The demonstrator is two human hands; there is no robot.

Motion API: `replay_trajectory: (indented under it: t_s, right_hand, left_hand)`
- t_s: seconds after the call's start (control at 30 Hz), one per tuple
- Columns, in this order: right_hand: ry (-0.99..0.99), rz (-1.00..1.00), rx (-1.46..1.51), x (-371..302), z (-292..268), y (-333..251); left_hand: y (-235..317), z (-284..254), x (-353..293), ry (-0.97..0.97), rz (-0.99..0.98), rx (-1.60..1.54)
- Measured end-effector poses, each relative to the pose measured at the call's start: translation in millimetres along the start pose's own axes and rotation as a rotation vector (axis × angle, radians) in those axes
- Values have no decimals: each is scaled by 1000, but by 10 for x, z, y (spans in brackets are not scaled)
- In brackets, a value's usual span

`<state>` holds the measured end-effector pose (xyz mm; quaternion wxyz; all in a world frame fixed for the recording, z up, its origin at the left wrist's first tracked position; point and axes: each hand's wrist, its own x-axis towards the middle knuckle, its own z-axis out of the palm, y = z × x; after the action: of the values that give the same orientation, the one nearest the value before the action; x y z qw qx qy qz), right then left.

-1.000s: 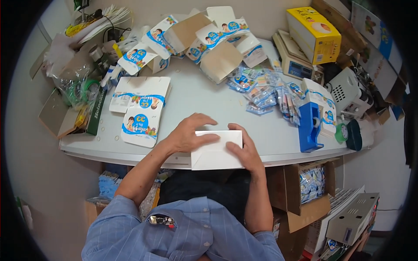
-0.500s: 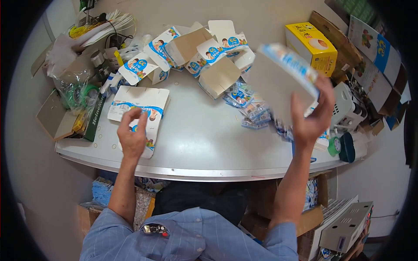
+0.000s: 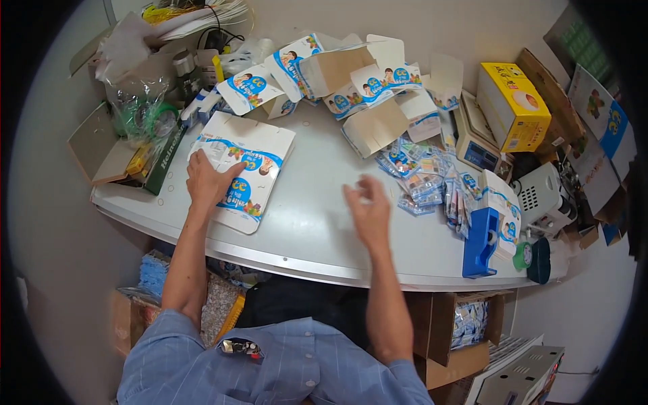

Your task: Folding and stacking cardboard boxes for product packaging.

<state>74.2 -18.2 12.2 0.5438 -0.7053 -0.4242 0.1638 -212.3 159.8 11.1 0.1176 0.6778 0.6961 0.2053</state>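
A pale wall [image 3: 459, 34] stands behind a light grey worktop [image 3: 317, 229] whose front edge curves across the view. At the left of the worktop lies a stack of flat white cartons [image 3: 253, 190] with blue print. The left hand [image 3: 208, 181] rests on the stack's left side, its thumb set apart from the fingers; whether they pinch the top carton, I cannot tell. The right hand [image 3: 370, 210], blurred, hangs over the worktop well apart from the stack, its thumb apart from the loosely curled fingers. Beyond it, boxes [image 3: 375, 128] lie heaped towards the wall. Just beside them spread small packets [image 3: 424, 181]. A blue tape dispenser [image 3: 478, 250] stands near the right front edge, and a yellow box [image 3: 516, 111] sits by the scale [image 3: 467, 138] behind.
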Motion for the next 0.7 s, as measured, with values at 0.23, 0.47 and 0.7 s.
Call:
replay_trajectory:
  t_s: [0.23, 0.47, 0.7]
  right_hand:
    - [-262, 181, 33, -84, 1071, -78]
    - [-362, 160, -275, 116, 1388, -252]
    - [-369, 144, -196, 184, 1616, -301]
  left_hand:
    - [-139, 104, -103, 123, -79, -99]
    - [45, -59, 432, 64, -56, 74]
    - [136, 23, 864, -65, 25, -9]
